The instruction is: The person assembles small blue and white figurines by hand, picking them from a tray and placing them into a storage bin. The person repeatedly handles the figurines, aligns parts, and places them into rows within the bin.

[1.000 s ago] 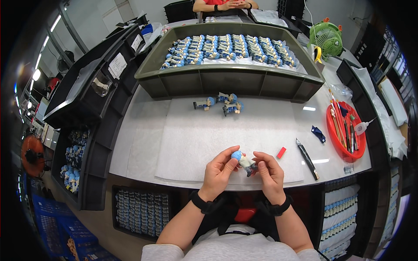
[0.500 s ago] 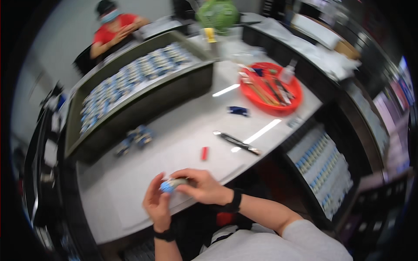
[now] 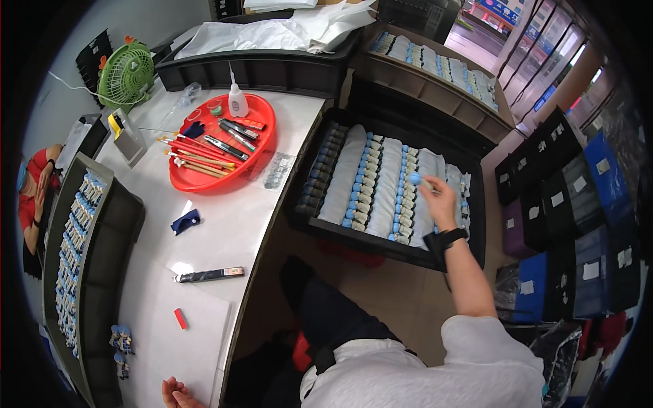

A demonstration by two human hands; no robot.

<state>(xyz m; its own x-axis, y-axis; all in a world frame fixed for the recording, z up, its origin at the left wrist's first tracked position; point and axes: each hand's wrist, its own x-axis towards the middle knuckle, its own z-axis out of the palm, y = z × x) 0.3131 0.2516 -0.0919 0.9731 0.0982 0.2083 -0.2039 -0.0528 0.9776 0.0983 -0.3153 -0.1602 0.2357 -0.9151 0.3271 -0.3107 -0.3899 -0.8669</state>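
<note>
My right hand [image 3: 441, 202] is closed on a small blue-headed figurine [image 3: 415, 178], reaching over a black crate [image 3: 371, 246]. In that crate, rows of similar blue-and-cream figurines [image 3: 364, 180] lie between strips of white padding. At the bottom edge of the view my left hand [image 3: 178, 394] is over the white table [image 3: 160, 347], partly cut off. Its fingers are loosely bent, slightly apart, with nothing visible in them. Several blue-haired figurines [image 3: 122, 343] rest on the table, beside an olive-green crate [image 3: 112, 224] that holds many more.
A red tray [image 3: 269, 146] carries brushes, pens and a squeeze bottle [image 3: 237, 102]. Closer in lie a dark blue cloth piece [image 3: 185, 222], a black-handled tool [image 3: 209, 274] and a red block [image 3: 180, 319]. Stacked bins [image 3: 558, 204] stand at the right. A co-worker [image 3: 39, 194] sits far left.
The view has swung to the right. Both hands were together at a blue-headed figurine over the table; now my right hand holds one over the black crate, and my left hand is apart.
</note>
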